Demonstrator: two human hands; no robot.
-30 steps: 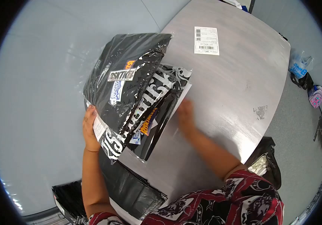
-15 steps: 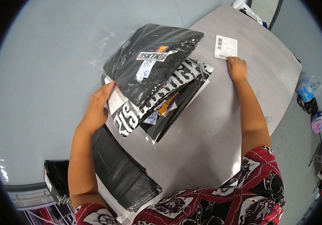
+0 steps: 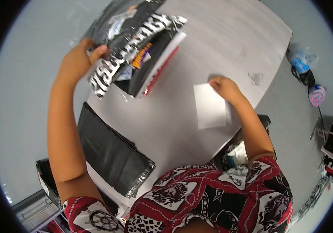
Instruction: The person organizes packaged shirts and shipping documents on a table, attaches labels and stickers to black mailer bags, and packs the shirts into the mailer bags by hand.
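Note:
My left hand (image 3: 79,60) grips the near left edge of a stack of bagged clothes, thumb apart from the fingers. On top is a black folded garment in a clear bag (image 3: 129,29) with a white-and-blue sticker. Under it lies a black bagged garment with large white lettering (image 3: 125,54), then another dark one with an orange print (image 3: 141,56). A red edge shows at the bottom. My right hand (image 3: 226,89) pinches the upper right corner of a blank white paper sheet (image 3: 210,110), held over the table.
The stack rests on a grey table (image 3: 174,128). A pile of black plastic mailer bags (image 3: 112,151) lies at the near left. A small clear scrap (image 3: 255,78) lies near the right edge. Bags, one a blue-and-clear bag (image 3: 301,62), stand on the floor at right.
My right hand has drawn a paper nearer; its printed face showed before, a blank one shows now. The clothes stack sits higher and farther left in view; the view itself has also shifted.

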